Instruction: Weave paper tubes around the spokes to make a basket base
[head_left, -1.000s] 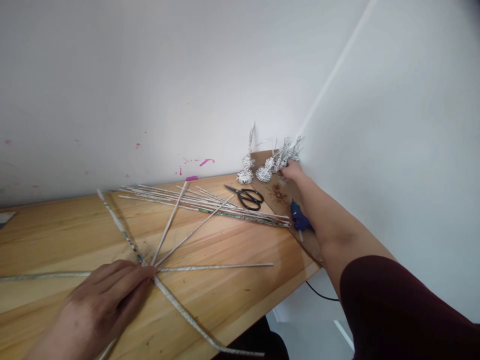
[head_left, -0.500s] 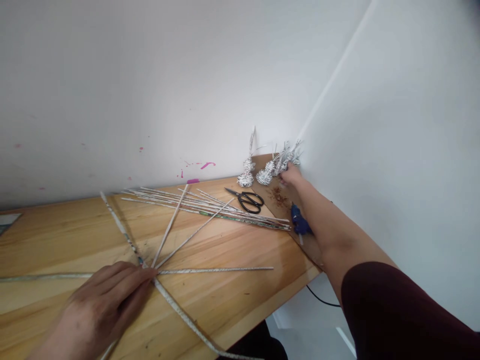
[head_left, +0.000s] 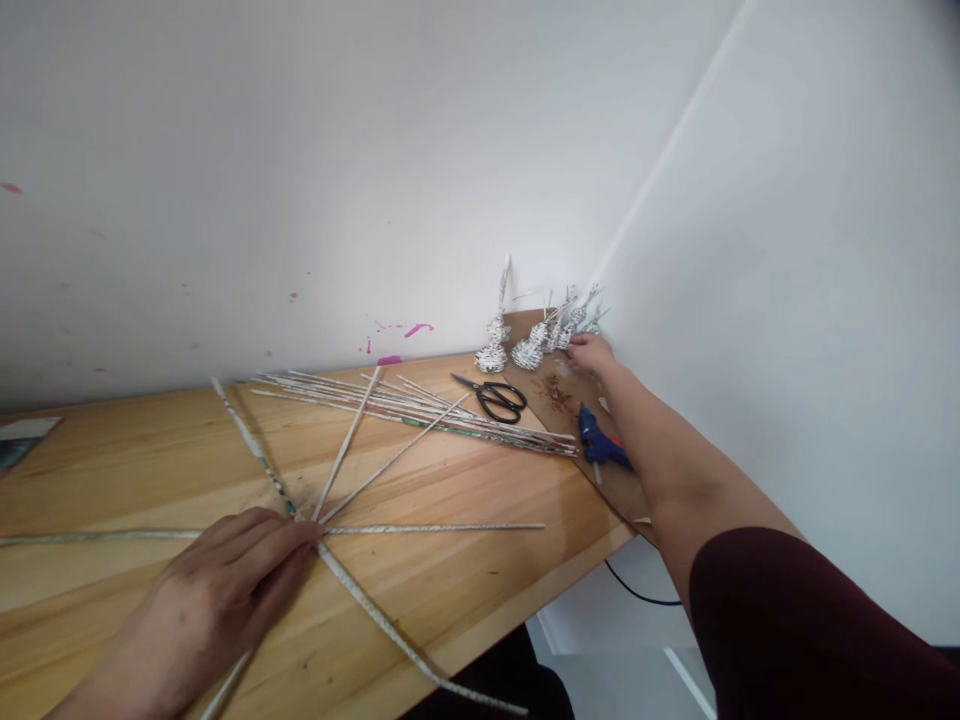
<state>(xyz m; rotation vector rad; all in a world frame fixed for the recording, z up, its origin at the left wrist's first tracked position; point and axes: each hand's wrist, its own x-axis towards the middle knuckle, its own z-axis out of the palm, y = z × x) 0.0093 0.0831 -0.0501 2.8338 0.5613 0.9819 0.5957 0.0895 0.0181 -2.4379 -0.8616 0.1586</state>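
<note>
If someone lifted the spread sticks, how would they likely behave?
The sticks look thin for their length, so probably light. Most lie straight, suggesting some stiffness, but the lower-right one bends near the table edge, so they may crease. Their meeting point is covered by the left grip; if unfastened, they could separate.

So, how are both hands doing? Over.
Left hand holding spread sticks where they meet. Right hand at woven figures, grip unclear. Blue glue gun partly behind right forearm.

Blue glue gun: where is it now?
The blue glue gun lies right of centre in the head view, on the brown cardboard beside the right end of the paper-stick bundle, partly hidden by the right forearm.
</note>
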